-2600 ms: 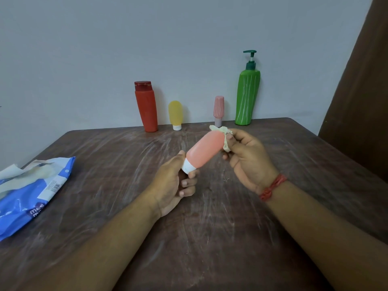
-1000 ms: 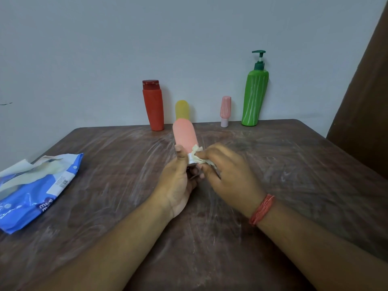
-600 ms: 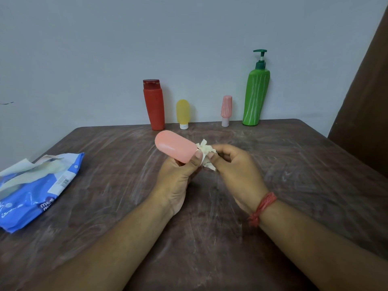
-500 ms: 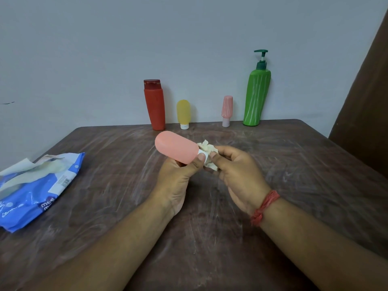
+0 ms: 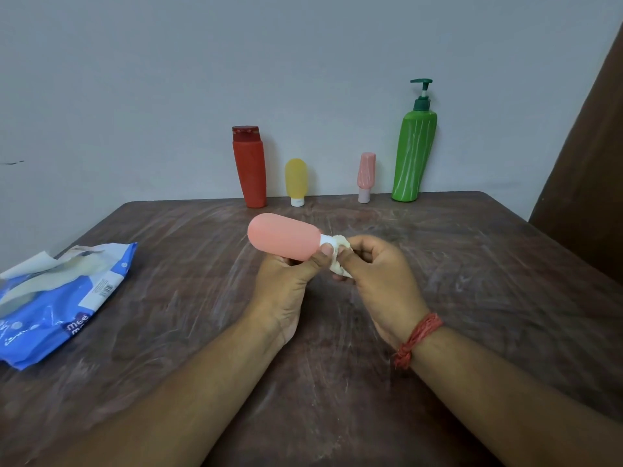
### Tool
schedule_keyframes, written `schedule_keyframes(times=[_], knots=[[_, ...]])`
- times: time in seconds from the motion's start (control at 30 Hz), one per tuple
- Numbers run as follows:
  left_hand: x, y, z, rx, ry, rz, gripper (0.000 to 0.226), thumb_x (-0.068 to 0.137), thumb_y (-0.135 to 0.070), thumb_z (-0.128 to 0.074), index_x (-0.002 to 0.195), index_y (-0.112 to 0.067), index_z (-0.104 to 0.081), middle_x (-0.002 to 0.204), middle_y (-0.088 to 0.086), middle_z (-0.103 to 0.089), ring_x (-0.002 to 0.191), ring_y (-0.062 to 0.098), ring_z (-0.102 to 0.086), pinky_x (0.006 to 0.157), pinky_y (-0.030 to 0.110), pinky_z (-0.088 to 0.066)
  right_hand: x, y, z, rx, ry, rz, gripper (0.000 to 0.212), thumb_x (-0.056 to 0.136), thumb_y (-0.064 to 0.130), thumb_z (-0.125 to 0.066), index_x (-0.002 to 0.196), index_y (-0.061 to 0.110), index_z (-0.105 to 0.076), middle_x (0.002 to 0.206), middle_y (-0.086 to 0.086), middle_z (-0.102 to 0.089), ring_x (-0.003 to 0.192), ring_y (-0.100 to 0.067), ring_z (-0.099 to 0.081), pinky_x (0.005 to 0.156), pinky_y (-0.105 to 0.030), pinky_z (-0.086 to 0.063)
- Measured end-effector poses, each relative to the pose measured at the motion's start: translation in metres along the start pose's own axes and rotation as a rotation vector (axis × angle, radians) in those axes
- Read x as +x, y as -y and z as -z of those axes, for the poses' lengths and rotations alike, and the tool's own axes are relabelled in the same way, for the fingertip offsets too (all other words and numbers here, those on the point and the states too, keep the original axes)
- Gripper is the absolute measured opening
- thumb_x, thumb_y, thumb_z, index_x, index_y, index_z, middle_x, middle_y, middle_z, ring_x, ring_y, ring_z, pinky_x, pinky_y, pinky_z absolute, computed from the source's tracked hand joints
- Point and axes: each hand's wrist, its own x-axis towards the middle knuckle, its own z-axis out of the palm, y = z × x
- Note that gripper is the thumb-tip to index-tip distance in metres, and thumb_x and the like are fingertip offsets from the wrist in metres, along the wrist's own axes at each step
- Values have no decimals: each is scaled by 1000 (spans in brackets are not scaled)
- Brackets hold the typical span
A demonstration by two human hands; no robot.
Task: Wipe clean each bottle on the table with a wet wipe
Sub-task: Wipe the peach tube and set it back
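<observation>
Left hand [image 5: 286,281] grips pink bottle [image 5: 283,235] above bench [image 5: 472,264]; right hand [image 5: 377,274] fingers pinch wet wipe [image 5: 340,261] against its white cap [image 5: 327,242].

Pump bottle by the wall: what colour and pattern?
Green pump bottle with thin pale slanted stripes and a darker green pump, in the head view.

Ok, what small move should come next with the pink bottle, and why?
Probably rub the wet wipe around the white cap: the right hand pinches the wipe at that end, and the left hand holds the pink bottle level.
</observation>
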Motion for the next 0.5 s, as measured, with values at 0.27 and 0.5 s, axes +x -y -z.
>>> schedule_keyframes(times=[0.27,0.5], knots=[[0,-2,0,118,15,-17,60,60,-33,-87,113,-11,-69,108,6,-76,110,23,-69,102,41,-52,2,2,2,-178,-59,81,12,96,20,-62,86,21,-70,82,0,-73,75,-16,-70,75,-43,-60],[6,6,9,239,5,-14,60,71,-30,-89,121,-12,-62,113,5,-74,111,20,-68,102,40,-52,0,2,0,-138,10,-66,13,99,20,-58,93,14,-68,87,0,-73,66,-11,-69,80,-47,-60]])
